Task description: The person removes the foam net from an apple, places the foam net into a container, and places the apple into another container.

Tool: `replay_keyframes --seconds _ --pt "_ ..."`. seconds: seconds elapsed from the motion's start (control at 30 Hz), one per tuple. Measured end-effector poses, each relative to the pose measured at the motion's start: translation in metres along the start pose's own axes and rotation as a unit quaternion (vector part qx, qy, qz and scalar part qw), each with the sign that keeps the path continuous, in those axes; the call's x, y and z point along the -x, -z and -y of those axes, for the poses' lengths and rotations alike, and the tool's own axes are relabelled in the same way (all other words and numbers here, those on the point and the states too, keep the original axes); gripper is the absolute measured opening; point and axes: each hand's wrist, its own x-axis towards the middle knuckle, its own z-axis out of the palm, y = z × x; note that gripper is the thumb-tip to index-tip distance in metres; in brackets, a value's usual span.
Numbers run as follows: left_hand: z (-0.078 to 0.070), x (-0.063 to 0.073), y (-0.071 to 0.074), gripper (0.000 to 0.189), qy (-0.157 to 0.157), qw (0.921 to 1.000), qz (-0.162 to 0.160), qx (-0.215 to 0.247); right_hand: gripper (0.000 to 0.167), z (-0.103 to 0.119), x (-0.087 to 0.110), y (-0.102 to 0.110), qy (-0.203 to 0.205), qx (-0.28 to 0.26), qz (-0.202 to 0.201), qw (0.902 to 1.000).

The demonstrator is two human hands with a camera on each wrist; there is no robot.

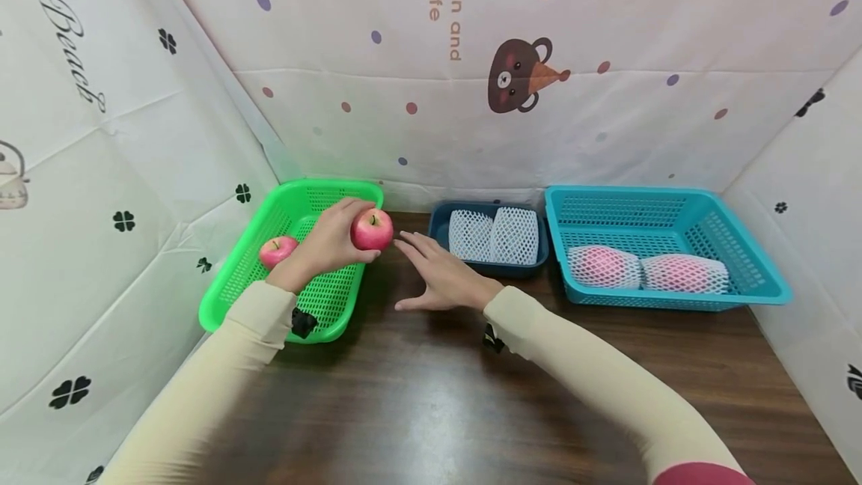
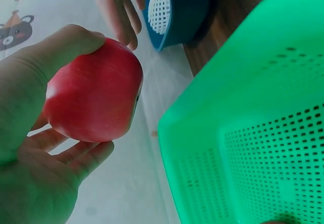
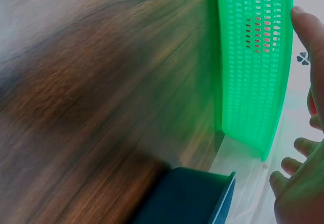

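Observation:
My left hand (image 1: 333, 238) grips a red apple (image 1: 373, 229) above the right rim of the green basket (image 1: 232, 257). In the left wrist view the thumb lies over the top of the apple (image 2: 96, 92) and the fingers are under it. A second apple (image 1: 277, 251) lies in the green basket at its left side. My right hand (image 1: 441, 275) hovers over the table just right of the held apple, fingers spread and holding nothing. In the right wrist view the right hand (image 3: 304, 173) shows at the right edge, its thumb overlapping the green basket's rim.
A dark blue basket (image 1: 490, 270) at the back middle holds white foam net sleeves (image 1: 515, 236). To its right, a light blue basket (image 1: 750, 268) holds two net-wrapped pink fruits (image 1: 685, 273). Printed cloth (image 1: 417, 141) closes off the back and sides of the wooden table (image 1: 431, 395).

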Motion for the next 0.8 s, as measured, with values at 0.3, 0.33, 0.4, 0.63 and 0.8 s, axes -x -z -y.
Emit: replay_keyframes --seconds 0.3,0.33,0.4,0.63,0.8 --pt "0.011 0.004 0.007 0.078 0.000 0.9990 -0.045 -0.010 0.112 0.012 -0.021 -0.002 0.014 0.025 0.005 0.9996" --pt "0.013 0.005 0.008 0.078 0.002 0.9987 -0.049 -0.011 0.112 0.013 -0.023 -0.003 0.014 0.030 0.008 0.9994" --pt "0.014 0.007 0.010 0.079 0.008 0.9983 -0.056 -0.012 0.111 0.015 -0.026 -0.004 0.014 0.035 0.013 0.9992" --pt "0.019 0.012 0.015 0.079 0.022 0.9978 -0.061 -0.010 0.110 0.021 -0.037 -0.008 0.007 0.051 0.024 0.9984" --pt "0.021 0.015 0.019 0.079 0.031 0.9976 -0.061 -0.012 0.107 0.027 -0.044 -0.009 0.008 0.052 0.026 0.9983"
